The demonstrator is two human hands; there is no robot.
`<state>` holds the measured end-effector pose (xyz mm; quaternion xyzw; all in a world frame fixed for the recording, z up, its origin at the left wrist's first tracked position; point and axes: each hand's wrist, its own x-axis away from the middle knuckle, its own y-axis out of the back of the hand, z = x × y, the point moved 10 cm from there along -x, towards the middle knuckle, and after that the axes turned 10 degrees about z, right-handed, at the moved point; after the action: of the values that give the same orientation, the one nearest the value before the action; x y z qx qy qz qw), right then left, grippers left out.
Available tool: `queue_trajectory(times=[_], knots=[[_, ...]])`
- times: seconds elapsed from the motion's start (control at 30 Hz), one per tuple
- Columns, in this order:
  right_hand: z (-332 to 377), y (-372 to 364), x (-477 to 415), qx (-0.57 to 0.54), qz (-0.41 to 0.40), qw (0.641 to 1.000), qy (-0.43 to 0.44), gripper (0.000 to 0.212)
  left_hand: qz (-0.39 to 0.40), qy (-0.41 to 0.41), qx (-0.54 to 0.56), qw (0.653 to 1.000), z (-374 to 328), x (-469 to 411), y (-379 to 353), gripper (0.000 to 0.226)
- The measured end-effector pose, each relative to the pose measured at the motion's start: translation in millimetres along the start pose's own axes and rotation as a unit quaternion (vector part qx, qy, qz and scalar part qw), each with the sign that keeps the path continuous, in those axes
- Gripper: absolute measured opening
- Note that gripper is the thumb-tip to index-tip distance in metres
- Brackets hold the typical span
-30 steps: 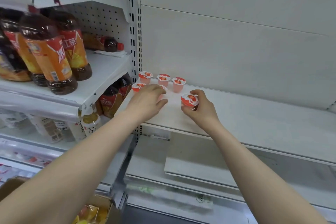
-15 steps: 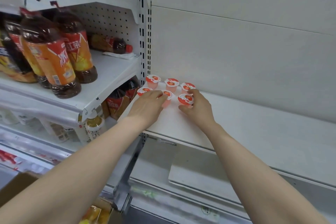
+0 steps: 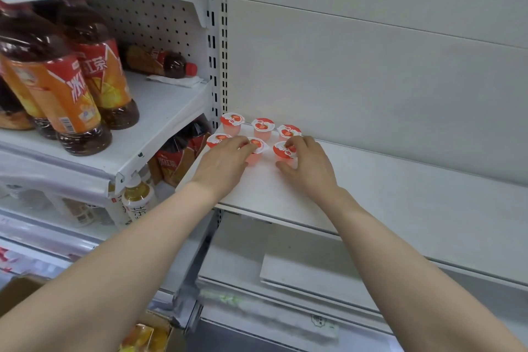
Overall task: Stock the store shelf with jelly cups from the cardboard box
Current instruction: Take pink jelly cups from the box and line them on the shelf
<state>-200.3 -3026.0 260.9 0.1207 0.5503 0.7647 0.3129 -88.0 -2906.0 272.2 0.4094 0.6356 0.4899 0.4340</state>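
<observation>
Change vs 1 s ago, L to R.

Left hand: earlier it covers its cup fully. Now the front-mid cup shows past the fingertips, seated on the shelf just right of the front-left cup. Fingers lie across its lid and the thumb seems to sit at the near wall. Light hold, not let go.

Right hand: 1 s ago it carries a cup near the shelf's front edge, apart from the group. At 0.5 s ago it is nearly in line. Now the front-right cup stands on the shelf just in front of the back-right cup. Fingers curl over the lid, thumb on the near side. Grasping, not released.

Meaning: the front row of 3 now matches the back row, i.e. back-left cup, back-mid cup and back-right. That gives a 2 x 3 block at the shelf's left end, by the slotted upright. Judgement: this pair is as good as placed. Next would be letting go, then back to the cardboard box at lower left. The block takes only the shelf's left end, so the task looks early.

Orientation: all 6 cups upright, red-print foil lids up, narrower bases down. Each axis is vertical. The cups are squat, w/ no sideways long axis. Lid-tab direction can't be told: too small, partly under fingers.
</observation>
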Motion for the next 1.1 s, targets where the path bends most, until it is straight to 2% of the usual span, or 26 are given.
queue_trajectory(times=[0.23, 0.43, 0.6, 0.7, 0.83, 0.97, 1.1], knots=[[23, 24, 23, 0.127, -0.005, 0.992, 0.011, 0.054, -0.002, -0.026, 0.006, 1.000, -4, 20, 16, 0.048], [66, 33, 80, 0.177, -0.027, 0.984, -0.008, 0.054, -0.023, -0.076, 0.031, 0.996, -2, 81, 34, 0.044], [125, 6, 149, 0.201, -0.062, 0.978, 0.012, 0.049, -0.055, -0.132, 0.035, 0.989, 15, 163, 32, 0.044], [168, -29, 194, 0.192, -0.086, 0.977, 0.040, 0.045, -0.057, -0.137, 0.043, 0.988, 43, 225, 17, 0.044], [214, -123, 244, 0.151, -0.033, 0.987, 0.052, 0.045, -0.028, -0.078, 0.079, 0.993, 113, 321, -28, 0.039], [251, -239, 286, 0.082, 0.076, 0.993, 0.043, 0.048, 0.046, 0.057, 0.109, 0.991, 195, 420, -97, 0.039], [283, -346, 321, 0.038, 0.190, 0.979, 0.055, 0.048, 0.120, 0.175, 0.141, 0.967, 251, 513, -171, 0.033]])
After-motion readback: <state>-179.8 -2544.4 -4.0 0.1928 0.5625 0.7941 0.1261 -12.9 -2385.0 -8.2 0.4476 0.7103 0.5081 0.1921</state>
